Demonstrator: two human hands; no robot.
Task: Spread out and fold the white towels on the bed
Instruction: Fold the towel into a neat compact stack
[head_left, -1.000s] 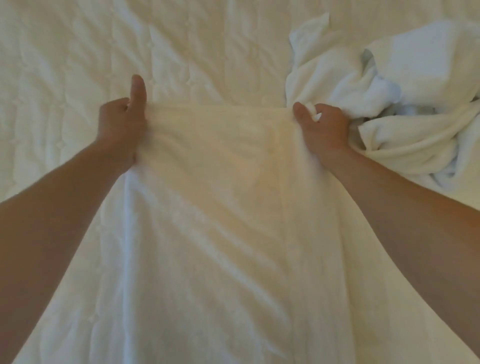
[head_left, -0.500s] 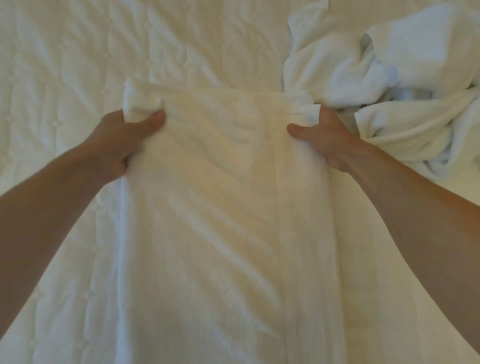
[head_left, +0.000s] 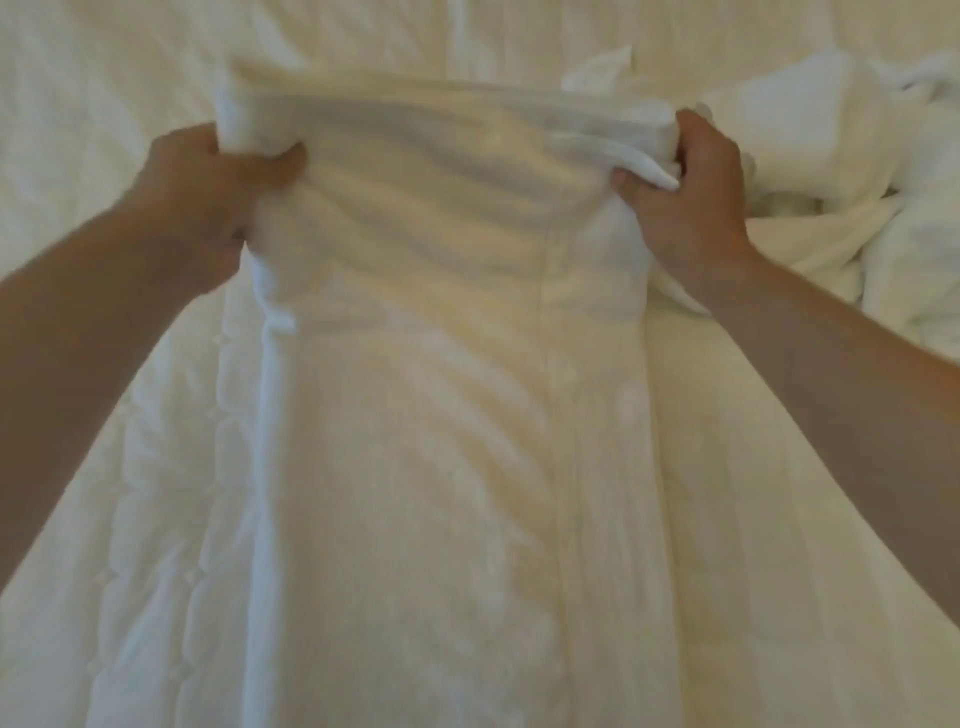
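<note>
A: Logging the hands first?

B: Gripping the white towel (head_left: 441, 415) at its far edge with both. Curling the left hand (head_left: 208, 197) round the bunched far-left corner. Pinching the far-right corner with the right hand (head_left: 696, 202), thumb in front, fingers wrapping behind. Holding nothing else.

A: Placing the towel where?

B: Lying lengthwise down the bed (head_left: 104, 78) toward the camera. Lifting off the quilt at the far edge between the hands, lying flat below that. Showing a lengthwise line right of centre, hem or fold edge, not telling which.

A: Flagging risks?

B: Judging a fold toward the near end as the step in hand.
- Risking a skewed fold by pulling one corner ahead of the other, with the left corner bunching more than the right.
- Risking layers sliding apart, if doubled lengthwise, by gripping only the top one.
- Risking snagging the crumpled towel pile (head_left: 857, 182) just beside the right hand and dragging it along.
- Risking trapping creases, with diagonal ripples running down the cloth.

A: Noting containers?

B: Seeing none. Only noting the bed carrying the towel and the pile, nothing sitting inside anything.
</note>
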